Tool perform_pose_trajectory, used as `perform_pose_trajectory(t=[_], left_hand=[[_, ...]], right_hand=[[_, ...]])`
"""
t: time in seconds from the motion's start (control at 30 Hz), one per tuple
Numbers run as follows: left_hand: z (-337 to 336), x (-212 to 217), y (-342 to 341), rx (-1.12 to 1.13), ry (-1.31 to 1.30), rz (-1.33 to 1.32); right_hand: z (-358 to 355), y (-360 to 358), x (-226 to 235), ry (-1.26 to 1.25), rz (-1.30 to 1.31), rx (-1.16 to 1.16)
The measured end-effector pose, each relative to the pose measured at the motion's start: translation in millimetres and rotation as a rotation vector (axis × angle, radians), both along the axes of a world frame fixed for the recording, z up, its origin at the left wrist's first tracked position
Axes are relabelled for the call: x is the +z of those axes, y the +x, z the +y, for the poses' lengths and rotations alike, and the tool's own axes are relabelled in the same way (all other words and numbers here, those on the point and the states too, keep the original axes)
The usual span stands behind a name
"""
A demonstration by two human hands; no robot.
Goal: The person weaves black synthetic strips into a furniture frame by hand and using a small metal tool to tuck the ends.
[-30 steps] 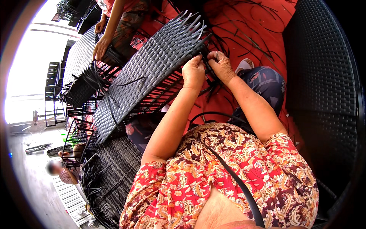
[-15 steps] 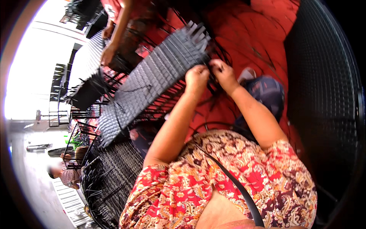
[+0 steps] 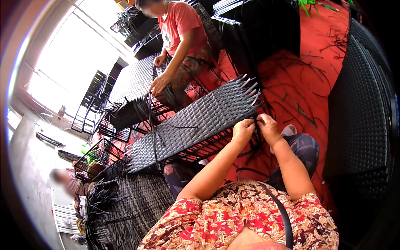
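Note:
A long grey woven panel (image 3: 196, 118) lies slanted over a black rod frame (image 3: 193, 151), with loose strip ends (image 3: 250, 92) fanning out at its far right end. At the near right corner of this frame, my left hand (image 3: 243, 132) is closed with its fingertips pinched together. Just beside it, almost touching, my right hand (image 3: 269, 128) is pinched closed too. Something thin and dark shows between the fingertips, too small to make out. A few dark strands lie across the left part of the panel.
Across the panel, a co-worker (image 3: 183, 33) has both hands at another woven piece (image 3: 133, 79). Dark woven panels (image 3: 358, 112) stand along the right. Cut strips litter the red floor (image 3: 308, 96). A dark round woven piece (image 3: 129, 208) is at lower left, near another person (image 3: 75, 183).
The view has shifted, so the panel and both hands appear lower and further right. My hands stay pinched close together at the same corner. The co-worker's upper body has come into view.

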State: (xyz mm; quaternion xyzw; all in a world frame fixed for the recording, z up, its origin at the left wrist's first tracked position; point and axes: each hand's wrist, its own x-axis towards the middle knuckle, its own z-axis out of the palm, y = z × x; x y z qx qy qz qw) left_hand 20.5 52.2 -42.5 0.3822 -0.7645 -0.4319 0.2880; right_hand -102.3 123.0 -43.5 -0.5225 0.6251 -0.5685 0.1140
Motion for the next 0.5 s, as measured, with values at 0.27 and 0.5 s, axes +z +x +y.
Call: perform_pose_trajectory(t=[0.27, 0.5], left_hand=[[25, 38, 13, -0.123, -0.769, -0.433], [15, 53, 22, -0.169, -0.897, -0.267]], right_hand=[[-4, -29, -1, 0.14, -0.081, 0.101], [4, -38, 38, 0.201, -0.292, 0.165]])
